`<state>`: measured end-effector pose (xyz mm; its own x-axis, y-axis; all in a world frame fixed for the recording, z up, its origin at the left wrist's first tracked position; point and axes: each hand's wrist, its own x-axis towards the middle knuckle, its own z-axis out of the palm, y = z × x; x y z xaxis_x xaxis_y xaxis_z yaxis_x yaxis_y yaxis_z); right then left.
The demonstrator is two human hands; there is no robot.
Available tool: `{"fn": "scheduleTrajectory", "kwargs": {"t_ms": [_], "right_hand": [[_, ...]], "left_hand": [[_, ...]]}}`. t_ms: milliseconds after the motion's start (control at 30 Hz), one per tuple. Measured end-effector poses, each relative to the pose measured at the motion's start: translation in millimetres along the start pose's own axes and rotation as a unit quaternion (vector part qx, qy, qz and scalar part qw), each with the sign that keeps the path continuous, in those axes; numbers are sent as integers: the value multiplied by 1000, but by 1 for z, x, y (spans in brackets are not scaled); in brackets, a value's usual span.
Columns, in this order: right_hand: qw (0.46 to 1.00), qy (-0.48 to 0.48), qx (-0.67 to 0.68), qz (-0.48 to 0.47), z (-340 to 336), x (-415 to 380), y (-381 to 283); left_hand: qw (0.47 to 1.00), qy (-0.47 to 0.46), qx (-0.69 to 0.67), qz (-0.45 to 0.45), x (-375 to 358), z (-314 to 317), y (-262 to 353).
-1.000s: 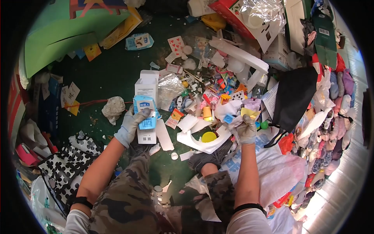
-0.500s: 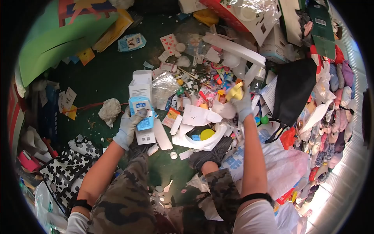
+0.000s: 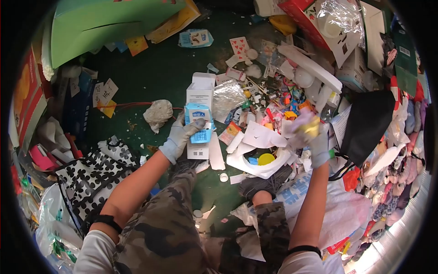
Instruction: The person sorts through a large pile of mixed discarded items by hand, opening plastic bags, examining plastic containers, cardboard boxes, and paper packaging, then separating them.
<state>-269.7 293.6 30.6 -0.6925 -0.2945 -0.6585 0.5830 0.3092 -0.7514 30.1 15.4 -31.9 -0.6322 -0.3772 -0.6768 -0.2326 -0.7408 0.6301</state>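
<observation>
My left hand (image 3: 180, 139), in a pale work glove, is closed around a blue and white drink carton (image 3: 197, 136), thumb across its front. Behind the carton stands out a longer white box (image 3: 200, 86) with an open flap. On the right, my right hand (image 3: 319, 147), also gloved, grips a shiny yellow piece (image 3: 312, 129) blurred by motion; a pale purple scrap (image 3: 301, 121) shows beside it. Both are over a heap of small plastic bits (image 3: 278, 107). Nearer my feet lies a white foam piece (image 3: 262, 170) with a round yellow lid (image 3: 266, 159) inside its curve.
A grey-white lump (image 3: 158, 114) rests on the dark green floor left of the carton. A black cloth (image 3: 369, 123) and a pile of bundled fabrics (image 3: 394, 182) rise on the right. A patterned black-and-white bag (image 3: 98, 176) is at lower left, below a green board (image 3: 105, 23).
The view has turned left, so everything sits further right. My right hand has drawn slightly toward me with the yellow piece, and a pale purple scrap now shows there. The left hand keeps its carton.
</observation>
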Motion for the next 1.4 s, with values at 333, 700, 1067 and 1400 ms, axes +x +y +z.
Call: {"fn": "scheduleTrajectory", "kwargs": {"t_ms": [333, 700, 1067, 1400], "right_hand": [[620, -77, -688, -370, 84, -33, 76], [725, -248, -593, -248, 163, -74, 80], [481, -210, -809, -263, 184, -35, 102], [936, 114, -272, -193, 40, -44, 62]], "left_hand": [[996, 75, -6, 52, -2, -3, 9], [994, 82, 2, 73, 4, -11, 4], [984, 112, 55, 125, 10, -18, -5], [991, 95, 45, 83, 8, -23, -5]]}}
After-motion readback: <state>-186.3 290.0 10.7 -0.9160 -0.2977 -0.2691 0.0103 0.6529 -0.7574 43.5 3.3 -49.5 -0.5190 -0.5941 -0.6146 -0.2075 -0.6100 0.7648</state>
